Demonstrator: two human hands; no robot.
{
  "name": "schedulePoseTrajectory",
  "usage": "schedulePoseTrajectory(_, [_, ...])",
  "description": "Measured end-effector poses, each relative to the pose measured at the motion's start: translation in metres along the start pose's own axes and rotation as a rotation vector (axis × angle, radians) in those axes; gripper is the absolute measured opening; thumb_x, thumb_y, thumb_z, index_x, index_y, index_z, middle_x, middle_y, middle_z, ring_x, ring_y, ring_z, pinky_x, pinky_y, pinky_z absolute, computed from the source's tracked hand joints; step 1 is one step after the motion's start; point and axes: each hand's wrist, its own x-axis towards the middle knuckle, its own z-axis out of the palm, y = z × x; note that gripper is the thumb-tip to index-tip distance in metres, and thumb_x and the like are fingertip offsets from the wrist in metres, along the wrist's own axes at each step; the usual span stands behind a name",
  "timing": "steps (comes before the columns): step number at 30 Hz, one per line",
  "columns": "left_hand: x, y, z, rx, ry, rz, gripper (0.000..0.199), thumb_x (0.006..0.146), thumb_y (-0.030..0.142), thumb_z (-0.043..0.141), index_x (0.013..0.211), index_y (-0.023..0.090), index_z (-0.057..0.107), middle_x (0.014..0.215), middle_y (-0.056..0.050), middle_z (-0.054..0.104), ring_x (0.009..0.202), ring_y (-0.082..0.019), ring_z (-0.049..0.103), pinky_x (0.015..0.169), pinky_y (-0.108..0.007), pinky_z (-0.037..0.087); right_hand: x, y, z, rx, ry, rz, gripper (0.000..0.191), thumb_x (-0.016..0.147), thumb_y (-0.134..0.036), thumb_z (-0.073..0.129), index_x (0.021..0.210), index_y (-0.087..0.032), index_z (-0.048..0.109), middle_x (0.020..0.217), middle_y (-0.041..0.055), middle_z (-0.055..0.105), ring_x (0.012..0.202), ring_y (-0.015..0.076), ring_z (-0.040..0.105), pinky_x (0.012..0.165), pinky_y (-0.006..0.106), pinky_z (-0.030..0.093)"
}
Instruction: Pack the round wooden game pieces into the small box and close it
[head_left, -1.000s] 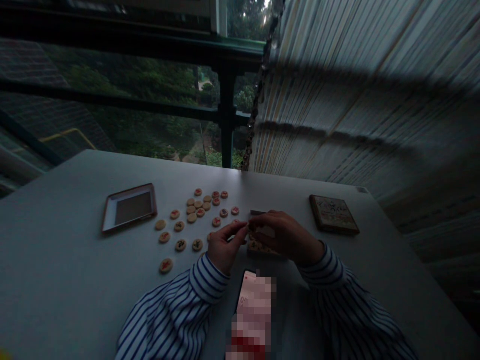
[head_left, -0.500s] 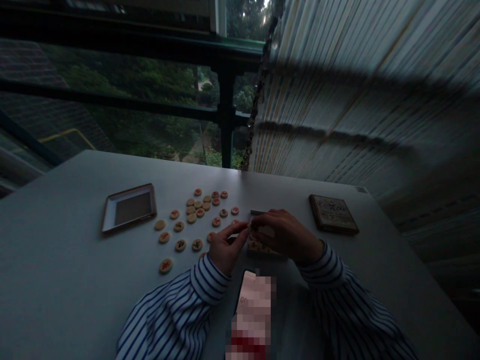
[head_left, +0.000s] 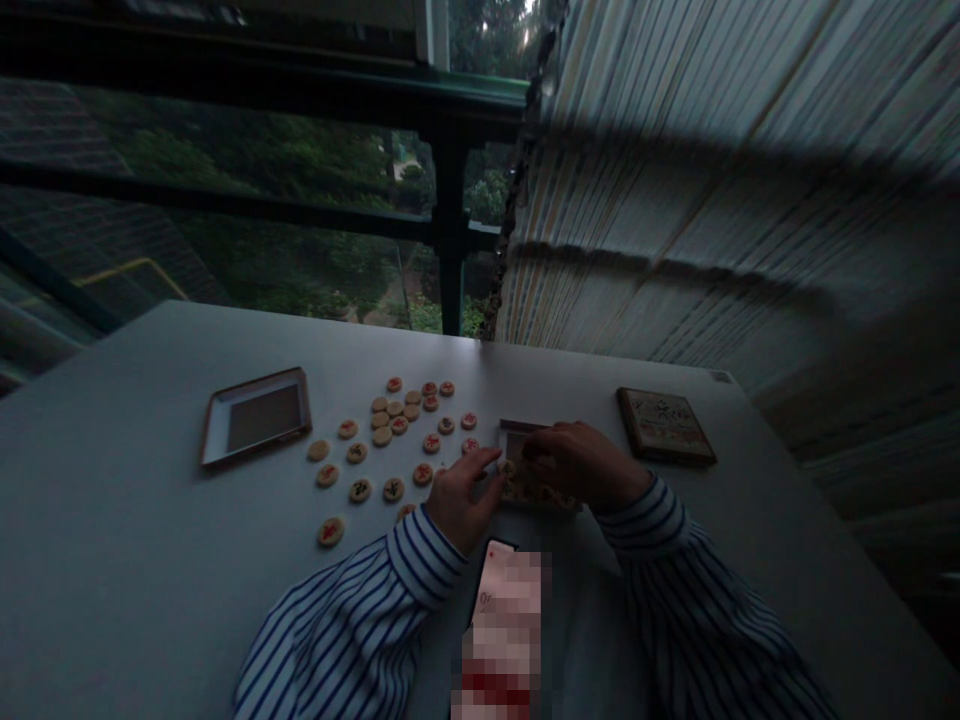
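Note:
My left hand rests at the left edge of a shallow box. Its thumb and forefinger are apart, with the tips close to a round xiangqi piece at the box's left side. Over the box is my right hand, its fingers curled down inside; what they hold, if anything, is hidden. More pieces lie in the front of the box, partly in shadow. To the left, several round wooden pieces are spread on the table, among them a red-marked piece and a dark-marked piece.
An open tray-like lid lies at the left of the white table. On the right is a flat brown box with writing. A phone lies in front of me, between my forearms. A window and curtain stand behind.
My hands have moved apart from where their fingertips met at the box's left edge. The right hand has shifted slightly right, and the left hand's thumb and forefinger have parted.

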Motion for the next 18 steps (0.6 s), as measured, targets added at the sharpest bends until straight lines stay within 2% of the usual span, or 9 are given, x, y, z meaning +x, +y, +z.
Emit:
schedulePoseTrajectory(5, [0.000,0.001,-0.001,0.051,-0.023,0.022,0.030,0.074,0.017,0.048,0.102,0.014,0.057,0.103,-0.011,0.063,0.086,-0.018,0.062,0.077,-0.030,0.051,0.003,-0.002,0.004,-0.104,-0.088,0.079,0.026,0.080,-0.038,0.043,0.086,-0.021,0.062,0.084,0.0070,0.066,0.077,0.0188,0.061,0.061,0.025,0.038])
schedulePoseTrajectory(9, [0.001,0.001,-0.001,0.086,-0.004,0.049,0.030,0.073,0.016,0.047,0.101,0.014,0.058,0.102,-0.012,0.063,0.095,-0.020,0.059,0.082,-0.032,0.049,0.004,-0.003,0.006,-0.152,-0.094,0.090,0.026,0.080,-0.037,0.041,0.087,-0.022,0.062,0.085,0.0072,0.066,0.077,0.0200,0.061,0.061,0.026,0.039])
schedulePoseTrajectory(18, [0.000,-0.001,0.002,0.104,-0.003,0.076,0.031,0.071,0.014,0.047,0.100,0.013,0.059,0.100,-0.012,0.064,0.093,-0.020,0.059,0.083,-0.034,0.048,0.006,0.000,0.011,-0.167,-0.098,0.061,0.026,0.080,-0.035,0.041,0.082,-0.020,0.063,0.084,0.0075,0.066,0.077,0.0196,0.061,0.062,0.026,0.039])
